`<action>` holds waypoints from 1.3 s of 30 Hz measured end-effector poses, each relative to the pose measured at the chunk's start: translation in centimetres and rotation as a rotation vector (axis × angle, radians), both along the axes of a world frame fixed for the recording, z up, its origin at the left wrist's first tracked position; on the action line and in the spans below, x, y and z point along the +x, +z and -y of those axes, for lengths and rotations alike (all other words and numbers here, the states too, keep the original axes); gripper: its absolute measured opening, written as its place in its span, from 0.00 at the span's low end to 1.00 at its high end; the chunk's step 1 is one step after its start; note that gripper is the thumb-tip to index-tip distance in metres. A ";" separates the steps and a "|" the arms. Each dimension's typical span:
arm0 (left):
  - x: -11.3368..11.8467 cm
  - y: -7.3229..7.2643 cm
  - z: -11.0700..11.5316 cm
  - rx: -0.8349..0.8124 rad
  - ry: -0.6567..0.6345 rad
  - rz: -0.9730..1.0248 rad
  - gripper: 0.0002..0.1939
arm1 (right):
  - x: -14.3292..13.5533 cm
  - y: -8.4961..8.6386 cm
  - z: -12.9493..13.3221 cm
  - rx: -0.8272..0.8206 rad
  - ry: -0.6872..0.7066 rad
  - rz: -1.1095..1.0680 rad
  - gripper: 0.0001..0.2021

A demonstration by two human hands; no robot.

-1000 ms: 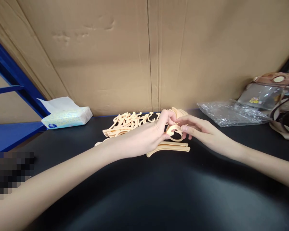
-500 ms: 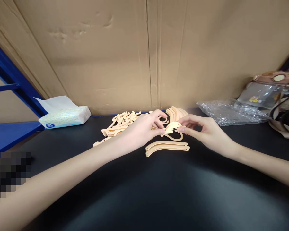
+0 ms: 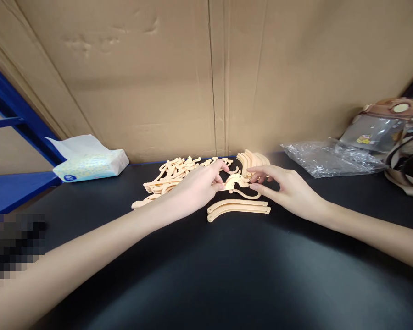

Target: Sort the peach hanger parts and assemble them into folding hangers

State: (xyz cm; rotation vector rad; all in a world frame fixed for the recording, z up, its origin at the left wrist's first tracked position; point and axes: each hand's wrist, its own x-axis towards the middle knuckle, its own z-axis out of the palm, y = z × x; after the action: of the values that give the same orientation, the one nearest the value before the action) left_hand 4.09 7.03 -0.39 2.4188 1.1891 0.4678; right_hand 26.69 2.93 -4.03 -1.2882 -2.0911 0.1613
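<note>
My left hand pinches the left end of a curved pale wooden piece with scalloped edges. At that piece's right end is my right hand, thumb and fingers apart, with nothing visible between them. Below the held piece, a thin hook-shaped wooden piece lies on the black table. Nearer to me rest two long curved wooden strips, side by side. My left hand and forearm cover part of a heap of scroll-shaped wooden pieces.
A stack of curved wooden pieces sits behind my right hand. A tissue pack is at the left. Over on the right are a crumpled clear plastic bag and a clear bottle with a brown lid. Cardboard stands behind the black table.
My right thumb and fingers have come off the scalloped wooden piece and spread apart. The piece has shifted slightly left with my left hand still on it.
</note>
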 end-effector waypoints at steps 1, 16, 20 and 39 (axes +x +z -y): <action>-0.1 0.0 -0.1 -0.016 -0.011 -0.001 0.14 | 0.1 0.0 -0.1 0.012 0.009 0.061 0.13; -0.4 -0.8 -0.5 0.033 -0.109 -0.136 0.12 | 3.1 2.3 -0.9 -0.185 0.227 0.453 0.13; -0.1 -0.6 0.2 0.080 -0.079 -0.191 0.14 | 4.1 3.0 -0.9 -0.194 0.219 0.517 0.12; 0.5 -0.3 0.5 0.324 -0.121 -0.373 0.09 | 3.2 2.4 0.7 -0.020 0.157 0.644 0.14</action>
State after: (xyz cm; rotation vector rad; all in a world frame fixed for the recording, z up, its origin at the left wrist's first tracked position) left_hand 4.54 6.52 -0.73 2.9342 1.1734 0.1850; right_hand 29.90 2.24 -1.63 -1.3008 -2.7365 -0.1945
